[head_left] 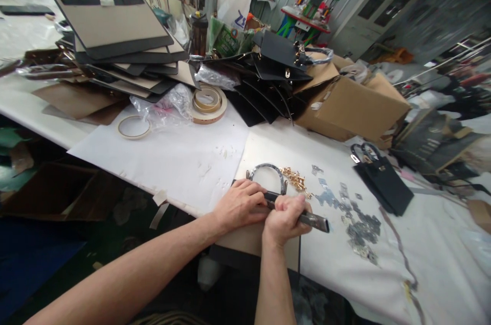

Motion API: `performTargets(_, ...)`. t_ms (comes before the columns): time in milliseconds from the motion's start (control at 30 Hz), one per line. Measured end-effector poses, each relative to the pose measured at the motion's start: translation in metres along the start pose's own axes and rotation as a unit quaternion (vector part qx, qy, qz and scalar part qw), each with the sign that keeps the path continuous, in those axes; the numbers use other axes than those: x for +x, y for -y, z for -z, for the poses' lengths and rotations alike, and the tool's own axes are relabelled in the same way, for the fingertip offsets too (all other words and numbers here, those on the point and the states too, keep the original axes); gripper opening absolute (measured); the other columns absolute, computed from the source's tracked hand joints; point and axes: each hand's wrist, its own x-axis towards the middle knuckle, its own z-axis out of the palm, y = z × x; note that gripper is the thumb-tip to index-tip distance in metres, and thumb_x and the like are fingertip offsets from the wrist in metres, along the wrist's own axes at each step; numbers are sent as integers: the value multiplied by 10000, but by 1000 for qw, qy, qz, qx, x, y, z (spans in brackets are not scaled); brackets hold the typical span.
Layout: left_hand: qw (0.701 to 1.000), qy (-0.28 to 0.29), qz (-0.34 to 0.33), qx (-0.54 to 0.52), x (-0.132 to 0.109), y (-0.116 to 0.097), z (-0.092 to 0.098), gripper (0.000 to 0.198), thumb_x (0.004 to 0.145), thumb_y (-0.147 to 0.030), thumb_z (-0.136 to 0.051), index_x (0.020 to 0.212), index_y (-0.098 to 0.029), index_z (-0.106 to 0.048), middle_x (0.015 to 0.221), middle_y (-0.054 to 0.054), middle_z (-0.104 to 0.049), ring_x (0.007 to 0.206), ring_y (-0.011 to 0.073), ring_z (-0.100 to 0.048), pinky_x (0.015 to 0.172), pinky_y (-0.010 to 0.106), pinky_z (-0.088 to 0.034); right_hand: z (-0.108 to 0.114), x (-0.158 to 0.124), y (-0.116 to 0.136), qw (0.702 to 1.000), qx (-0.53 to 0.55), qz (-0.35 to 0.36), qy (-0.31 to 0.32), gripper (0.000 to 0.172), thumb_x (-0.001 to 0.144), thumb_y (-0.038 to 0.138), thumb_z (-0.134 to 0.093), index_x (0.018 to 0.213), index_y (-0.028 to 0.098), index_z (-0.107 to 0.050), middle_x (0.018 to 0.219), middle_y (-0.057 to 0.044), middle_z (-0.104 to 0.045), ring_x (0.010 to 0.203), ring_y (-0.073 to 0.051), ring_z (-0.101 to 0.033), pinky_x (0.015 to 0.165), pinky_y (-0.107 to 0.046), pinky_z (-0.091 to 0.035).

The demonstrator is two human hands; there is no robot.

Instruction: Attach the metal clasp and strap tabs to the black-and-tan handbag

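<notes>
My left hand lies flat on a black bag panel at the table's near edge, pressing it down just below a curved grey bag handle. My right hand is closed around a dark metal bar tool whose end pokes out to the right. Both hands touch each other over the panel. A small heap of gold metal fittings sits just behind my right hand. Grey metal plates, several of them, are scattered to the right.
A finished black handbag lies at the right. Cardboard boxes and stacked black bag panels fill the back. Tan boards pile at the back left. Tape rolls rest on the white paper.
</notes>
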Motion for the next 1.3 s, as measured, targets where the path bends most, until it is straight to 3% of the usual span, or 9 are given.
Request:
performTargets(133,1000,8,-9,-6,1,-1,3,334,886,-495,-765,1083,-244,-665,1299,51,-699,1215,257,-614,1095,441,-435,11,22,9,995,84,-55,19,469,980,279,-618,630,212,-313,554,109,-245,421,-42,-230,422,-214,-201)
performTargets(233,1000,9,2,-6,1,-4,5,411,901,-471,-750,1215,-235,-628,1294,73,-699,1231,268,-610,1110,455,-434,16,38,15,984,92,-129,79,471,927,325,-688,644,201,-332,575,104,-298,456,-39,-293,444,-200,-253)
performTargets(333,1000,4,19,3,1,-7,7,402,957,-408,-678,1304,-220,-603,1345,91,-682,1253,271,-603,1124,468,-433,15,46,19,979,78,-162,99,465,881,407,-775,669,194,-420,551,108,-362,452,-38,-323,438,-191,-270)
performTargets(467,1000,-6,18,9,0,-8,5,303,1001,-346,-595,1279,-248,-667,1463,72,-635,1300,265,-589,1142,481,-423,12,47,21,977,87,-162,110,451,829,420,-840,691,189,-478,511,120,-372,429,-33,-328,422,-179,-254)
performTargets(633,999,-27,35,-20,1,-6,0,262,950,-304,-653,1190,-248,-741,1322,35,-733,1239,243,-632,1110,450,-459,11,44,22,966,101,-184,152,496,827,400,-816,624,192,-415,494,130,-306,399,-23,-264,400,-189,-210)
performTargets(800,998,-44,38,-31,2,-7,-1,253,954,-329,-657,1171,-253,-761,1303,38,-747,1232,247,-634,1110,459,-465,0,46,19,975,83,-160,129,557,869,420,-789,603,211,-347,467,141,-269,369,-18,-198,369,-198,-154)
performTargets(1033,998,-51,36,-31,2,-6,-2,241,946,-326,-672,1153,-253,-772,1293,26,-756,1217,245,-643,1104,457,-466,-15,54,10,959,99,-196,177,588,854,471,-805,601,213,-342,464,147,-264,360,-14,-182,351,-188,-139)
performTargets(1200,998,-53,33,-30,1,-6,-1,236,962,-327,-649,1155,-252,-763,1296,29,-751,1229,246,-634,1110,456,-460,-9,54,13,954,97,-200,201,570,879,443,-787,608,214,-341,465,146,-257,366,-19,-174,357,-188,-146)
performTargets(1300,997,-46,44,-40,3,-8,1,226,933,-313,-683,1136,-244,-753,1275,36,-755,1201,249,-644,1094,454,-472,2,42,16,961,127,-160,187,538,916,375,-754,605,203,-350,471,138,-261,369,-22,-177,372,-195,-155)
